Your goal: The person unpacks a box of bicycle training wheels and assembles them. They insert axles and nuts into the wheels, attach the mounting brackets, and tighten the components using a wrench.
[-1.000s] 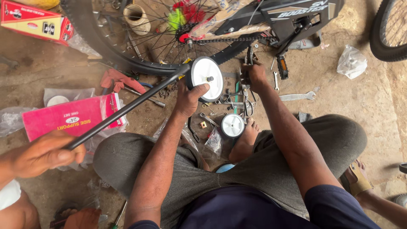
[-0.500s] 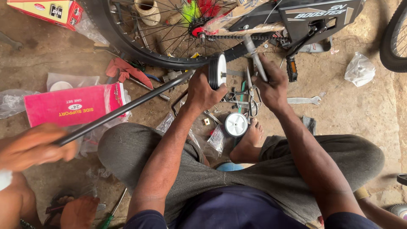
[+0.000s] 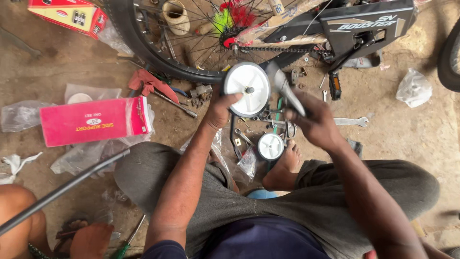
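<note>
I sit cross-legged on the ground. My left hand grips the lower left rim of a white plastic training wheel, which is held up facing me. My right hand is closed around the grey metal bracket that runs from the wheel's right side. A second, smaller-looking white training wheel lies on the ground below, just left of my bare foot. Behind the held wheel is a bicycle's rear wheel with its chain and black chain guard.
A pink box in plastic wrap lies left, a red and yellow box at top left. A wrench, loose fittings and a plastic bag lie right. Another person's knee and a long black rod are at lower left.
The black rod has moved from beside the training wheel down to the lower left. The wheel has turned its face toward me, and my right hand has taken the bracket.
</note>
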